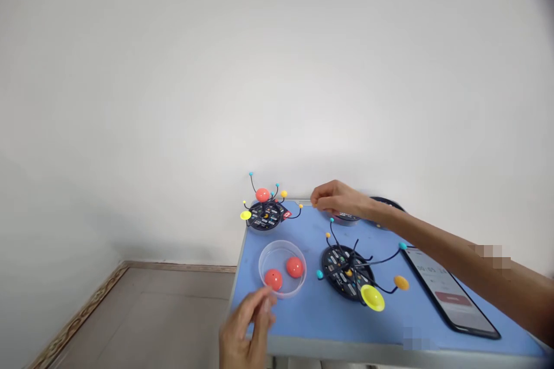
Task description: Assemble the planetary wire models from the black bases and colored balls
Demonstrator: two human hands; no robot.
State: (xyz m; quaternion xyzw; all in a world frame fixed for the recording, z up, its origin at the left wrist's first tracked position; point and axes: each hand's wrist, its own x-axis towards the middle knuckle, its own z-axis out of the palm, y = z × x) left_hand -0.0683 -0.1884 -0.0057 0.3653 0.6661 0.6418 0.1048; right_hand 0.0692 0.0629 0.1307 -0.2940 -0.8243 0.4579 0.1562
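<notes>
My left hand [247,328] is at the table's near edge, fingers loosely curled and holding nothing I can see. Its fingertips are just below a clear round plastic tub [262,259], where two red balls [273,279] lie. Over the far side of the table, my right hand [336,198] has its fingers pinched together; whatever they hold is too small to make out. In front of that arm stands a solar system model [341,274] with a black disc base, curved black arms and blue, orange and yellow balls. The top of its central post looks bare.
Another such model [265,216], with a red ball at its centre, stands at the back left. Round dark containers [385,203] are partly hidden behind my right forearm. A phone [452,294] showing a timer lies on the right of the blue table [303,323], against a white wall.
</notes>
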